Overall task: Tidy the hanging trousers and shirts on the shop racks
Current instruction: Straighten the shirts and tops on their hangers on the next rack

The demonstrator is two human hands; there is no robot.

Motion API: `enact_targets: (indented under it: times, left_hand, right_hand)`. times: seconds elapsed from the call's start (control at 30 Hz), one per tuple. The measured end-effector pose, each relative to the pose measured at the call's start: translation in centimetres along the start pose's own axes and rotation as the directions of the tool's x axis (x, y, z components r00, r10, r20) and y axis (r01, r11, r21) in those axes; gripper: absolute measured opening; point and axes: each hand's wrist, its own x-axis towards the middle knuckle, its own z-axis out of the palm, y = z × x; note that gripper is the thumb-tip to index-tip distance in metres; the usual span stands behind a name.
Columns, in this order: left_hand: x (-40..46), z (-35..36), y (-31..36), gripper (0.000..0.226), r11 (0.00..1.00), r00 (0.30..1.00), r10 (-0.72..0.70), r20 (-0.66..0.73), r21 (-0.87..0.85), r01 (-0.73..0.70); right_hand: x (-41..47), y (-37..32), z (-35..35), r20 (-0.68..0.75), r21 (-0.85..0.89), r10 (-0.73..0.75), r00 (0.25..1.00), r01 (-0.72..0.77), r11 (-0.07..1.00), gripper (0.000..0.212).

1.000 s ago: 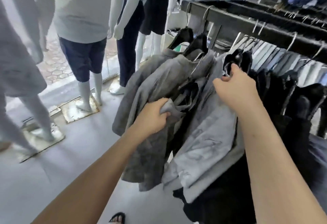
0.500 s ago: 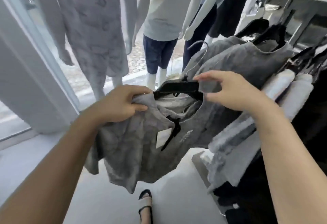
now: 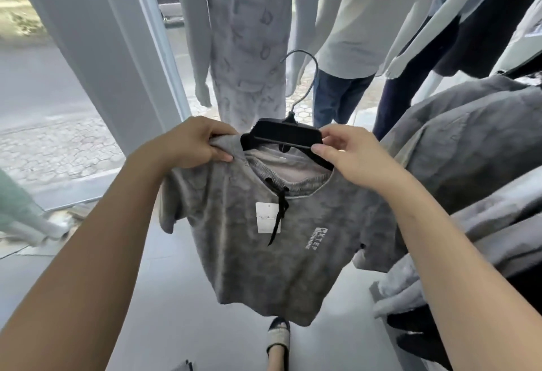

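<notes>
We hold the shirt (image 3: 272, 238) off the rack, in front of us: left hand (image 3: 192, 142) pinching its shoulder, right hand (image 3: 353, 155) gripping the hanger (image 3: 283, 137), likely to square it. Mannequins (image 3: 243, 33) stand beyond.

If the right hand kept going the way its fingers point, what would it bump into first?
Probably the left hand. The right hand, pinching the black hanger, points leftward along it, and the left hand grips the grey shirt just past the hanger's far end. Depth is uncertain.
</notes>
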Motion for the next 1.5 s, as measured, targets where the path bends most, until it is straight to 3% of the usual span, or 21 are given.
enact_targets:
  times: [0.1,0.2,0.3,0.37,0.43,0.47,0.57,0.7,0.77,0.87,0.97,1.07,1.23,1.37,1.5]
  left_hand:
    - [-0.3,0.2,-0.3,0.036,0.998,0.999,-0.029,-0.039,0.046,0.031]
    - [0.0,0.8,-0.2,0.038,0.993,0.978,-0.094,-0.186,0.060,0.106]
    - [0.2,3.0,0.3,0.037,0.964,0.867,-0.140,-0.479,0.134,0.230]
    - [-0.5,5.2,2.0,0.028,0.969,0.768,-0.214,-0.603,-0.033,0.245]
    - [-1.1,7.3,4.6,0.023,0.934,0.768,-0.345,-0.539,-0.280,0.223]
    - [-1.3,8.2,5.8,0.032,0.886,0.792,-0.416,-0.447,-0.395,0.243]
    - [-1.2,9.7,7.3,0.052,0.654,0.828,-0.541,-0.151,-0.694,0.301]
    - [-1.0,10.1,6.2,0.046,0.491,0.845,-0.535,0.001,-0.813,0.312]
    - [-1.1,10.2,5.6,0.038,0.444,0.872,-0.486,0.052,-0.845,0.298]
    - [-1.5,10.3,4.9,0.027,0.488,0.895,-0.442,0.061,-0.821,0.296]
    - [-2.1,10.1,3.9,0.024,0.536,0.905,-0.423,0.037,-0.795,0.283]
    - [-2.5,9.4,3.0,0.020,0.633,0.917,-0.395,0.050,-0.709,0.311]
    - [-2.9,8.1,2.8,0.022,0.768,0.917,-0.398,0.018,-0.540,0.344]
    - [-3.0,6.2,2.8,0.022,0.890,0.950,-0.312,0.018,-0.344,0.299]
    - [-2.8,4.8,3.8,0.025,0.924,0.979,-0.203,0.005,-0.331,0.193]
  right_hand:
    - [0.4,-0.3,0.8,-0.027,0.033,-0.001,1.000,0.001,0.999,0.008]
    - [0.6,-1.1,1.5,-0.096,0.061,-0.007,0.995,0.013,0.998,0.007]
    - [0.9,-1.8,2.7,-0.164,0.137,0.052,0.985,-0.030,0.990,0.007]
    - [1.1,-2.1,3.8,-0.196,0.222,0.117,0.974,-0.073,0.972,0.008]
    - [1.0,-2.4,5.2,-0.206,0.335,0.186,0.961,-0.109,0.936,0.009]
    - [0.9,-2.5,6.0,-0.189,0.398,0.221,0.957,-0.131,0.908,0.010]
    - [0.2,-2.8,8.1,-0.126,0.505,0.261,0.957,-0.165,0.847,0.005]
    - [-0.9,-2.6,9.6,-0.086,0.546,0.267,0.960,-0.179,0.819,0.021]
    - [-1.3,-2.4,10.2,-0.072,0.486,0.223,0.972,-0.161,0.859,0.030]
    - [-1.8,-2.2,11.0,0.032,0.462,0.210,0.977,-0.201,0.864,0.030]
    - [-2.3,-1.7,10.8,0.178,0.641,0.170,0.969,-0.245,0.727,0.039]
    - [-2.6,-0.9,10.1,0.231,0.691,0.191,0.954,-0.300,0.658,0.049]
    - [-2.8,0.0,7.2,0.059,0.636,0.333,0.941,-0.293,0.714,0.047]
    - [-3.3,0.4,5.0,-0.117,0.585,0.354,0.928,-0.224,0.780,0.049]
    - [-4.3,0.7,3.6,-0.120,0.459,0.345,0.931,-0.256,0.851,0.053]
